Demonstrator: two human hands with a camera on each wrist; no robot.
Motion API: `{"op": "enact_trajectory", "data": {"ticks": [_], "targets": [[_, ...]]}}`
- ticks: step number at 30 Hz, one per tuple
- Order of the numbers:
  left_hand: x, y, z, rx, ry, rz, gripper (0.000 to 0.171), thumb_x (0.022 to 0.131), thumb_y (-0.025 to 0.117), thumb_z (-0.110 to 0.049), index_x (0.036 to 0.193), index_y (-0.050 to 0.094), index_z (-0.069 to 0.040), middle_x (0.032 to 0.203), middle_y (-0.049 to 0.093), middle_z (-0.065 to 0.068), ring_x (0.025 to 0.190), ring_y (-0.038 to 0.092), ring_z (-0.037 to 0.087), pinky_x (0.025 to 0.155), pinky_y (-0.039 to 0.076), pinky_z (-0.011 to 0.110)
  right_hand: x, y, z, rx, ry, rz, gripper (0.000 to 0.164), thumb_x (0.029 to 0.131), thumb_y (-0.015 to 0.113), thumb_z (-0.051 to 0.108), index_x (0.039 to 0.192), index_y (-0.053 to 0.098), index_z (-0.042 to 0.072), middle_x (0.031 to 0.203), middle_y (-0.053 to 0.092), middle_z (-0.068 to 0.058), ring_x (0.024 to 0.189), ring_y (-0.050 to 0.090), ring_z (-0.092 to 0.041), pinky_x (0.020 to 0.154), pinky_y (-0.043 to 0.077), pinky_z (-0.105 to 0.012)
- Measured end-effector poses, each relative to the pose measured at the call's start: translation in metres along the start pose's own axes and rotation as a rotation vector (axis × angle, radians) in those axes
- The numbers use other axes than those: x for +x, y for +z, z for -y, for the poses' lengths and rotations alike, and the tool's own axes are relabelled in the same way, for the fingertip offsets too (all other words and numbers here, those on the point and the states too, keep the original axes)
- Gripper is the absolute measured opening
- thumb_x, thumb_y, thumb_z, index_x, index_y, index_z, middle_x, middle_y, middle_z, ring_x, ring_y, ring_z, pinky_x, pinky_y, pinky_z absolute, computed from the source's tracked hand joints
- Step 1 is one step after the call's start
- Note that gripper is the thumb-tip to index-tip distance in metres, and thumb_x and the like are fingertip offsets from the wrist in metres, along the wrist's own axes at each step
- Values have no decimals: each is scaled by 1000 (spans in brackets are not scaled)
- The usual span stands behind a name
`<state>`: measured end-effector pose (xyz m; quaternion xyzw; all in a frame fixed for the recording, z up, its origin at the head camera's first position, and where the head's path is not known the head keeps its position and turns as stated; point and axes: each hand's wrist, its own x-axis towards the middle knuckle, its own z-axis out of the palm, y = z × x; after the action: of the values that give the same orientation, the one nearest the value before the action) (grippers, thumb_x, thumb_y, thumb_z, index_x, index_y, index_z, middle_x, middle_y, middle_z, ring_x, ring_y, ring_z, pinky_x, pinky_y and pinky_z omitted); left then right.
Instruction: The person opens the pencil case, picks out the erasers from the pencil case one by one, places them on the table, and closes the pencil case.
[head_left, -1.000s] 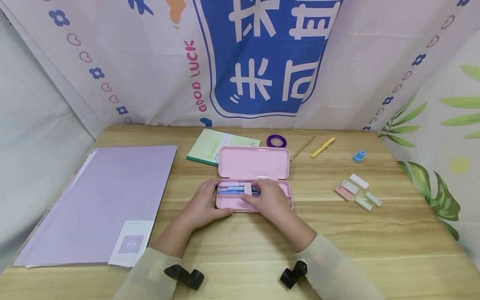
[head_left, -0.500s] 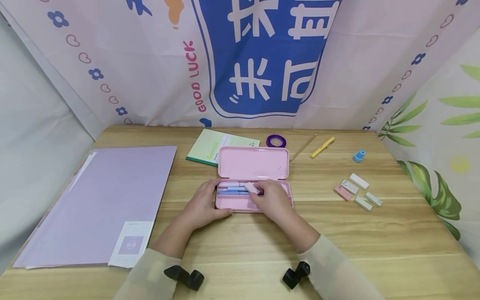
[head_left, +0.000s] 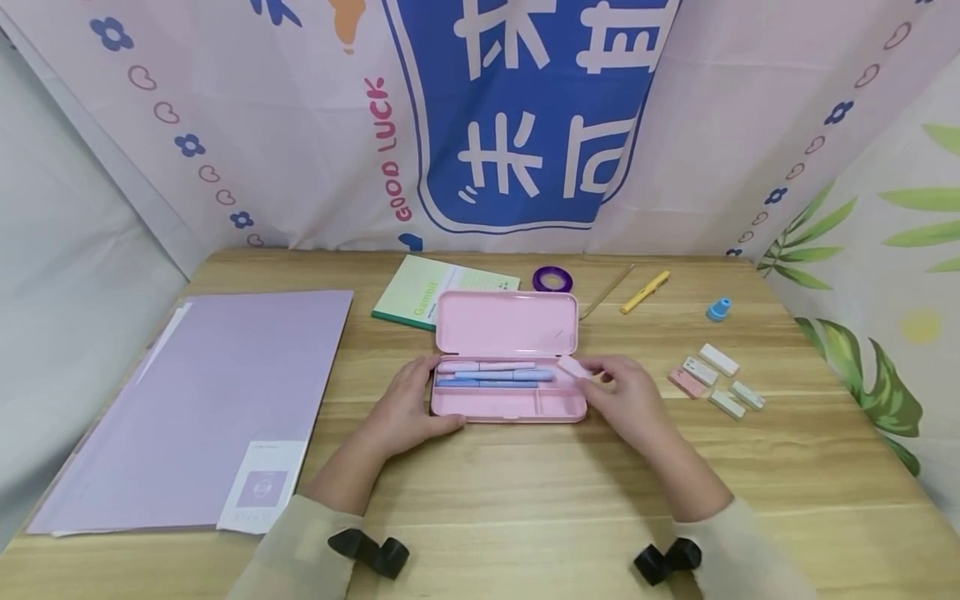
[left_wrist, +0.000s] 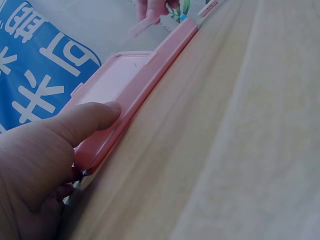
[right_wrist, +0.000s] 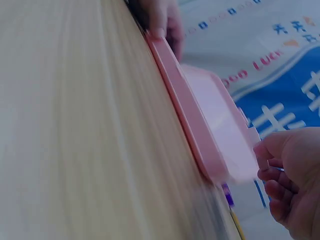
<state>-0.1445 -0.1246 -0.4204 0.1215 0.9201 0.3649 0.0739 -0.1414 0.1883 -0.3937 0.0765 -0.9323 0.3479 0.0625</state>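
An open pink pencil case (head_left: pixel 483 406) lies in the middle of the table, its lid tipped back. Several pens (head_left: pixel 495 376) in pink and blue lie along its rear compartment; the front compartments hold nothing visible. My left hand (head_left: pixel 405 408) grips the case's left end, and the left wrist view shows the thumb (left_wrist: pixel 95 117) pressed on its front wall. Between thumb and fingers my right hand (head_left: pixel 630 404) pinches a small pale pink eraser (head_left: pixel 573 367) above the case's right end. The right wrist view shows that eraser (right_wrist: pixel 261 152) partly covered by the fingertips.
Several erasers (head_left: pixel 700 372) lie to the right, with a blue cone-shaped piece (head_left: pixel 718 310) behind them. A yellow pen (head_left: pixel 645 292), a thin pencil (head_left: pixel 607 293), purple tape (head_left: pixel 552 280) and a green notebook (head_left: pixel 405 292) lie at the back. A large purple folder (head_left: pixel 225 400) covers the left.
My right hand has lifted the pink eraser off the pens and carried it right, to the case's right end, uncovering the pens. My left hand has stayed at the case's left end.
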Motion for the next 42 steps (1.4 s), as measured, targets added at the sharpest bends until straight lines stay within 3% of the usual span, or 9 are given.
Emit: {"op": "enact_trajectory", "data": {"ticks": [5, 11, 18, 28, 42], "targets": [[1, -1, 0, 5, -5, 1, 96, 76, 82, -42, 150, 30, -8, 154, 34, 20, 143, 31, 37, 117, 29, 55, -14, -29, -29, -57, 33, -62, 29, 88, 70, 14, 114, 70, 2, 105, 68, -15, 92, 58, -24, 75, 43, -30], [2, 0, 1, 10, 19, -14, 93, 76, 82, -40, 148, 32, -7, 150, 39, 19, 140, 35, 37, 115, 32, 54, -33, -62, -61, -117, 131, -64, 33, 93, 67, 22, 120, 67, 3, 103, 66, -15, 90, 54, -21, 67, 42, -23], [2, -1, 2, 4, 22, -14, 93, 77, 81, -39, 148, 32, -6, 148, 41, 18, 138, 37, 36, 115, 33, 54, -50, -86, -95, -186, 229, -29, 38, 96, 63, 28, 122, 64, 0, 109, 63, -20, 88, 55, -20, 69, 43, -27], [2, 0, 1, -3, 7, -5, 93, 77, 81, -41, 149, 32, -8, 149, 40, 17, 139, 36, 35, 115, 32, 54, -63, -92, -117, -242, 231, 5, 32, 94, 65, 22, 114, 67, -2, 85, 54, -9, 73, 47, -18, 59, 35, -25], [0, 1, -1, -6, 1, 3, 94, 77, 81, -40, 150, 31, -7, 152, 36, 19, 142, 32, 37, 117, 30, 54, -65, -96, -119, -265, 274, 51, 42, 93, 66, 31, 119, 66, -2, 89, 59, -12, 78, 49, -22, 63, 36, -29]]}}
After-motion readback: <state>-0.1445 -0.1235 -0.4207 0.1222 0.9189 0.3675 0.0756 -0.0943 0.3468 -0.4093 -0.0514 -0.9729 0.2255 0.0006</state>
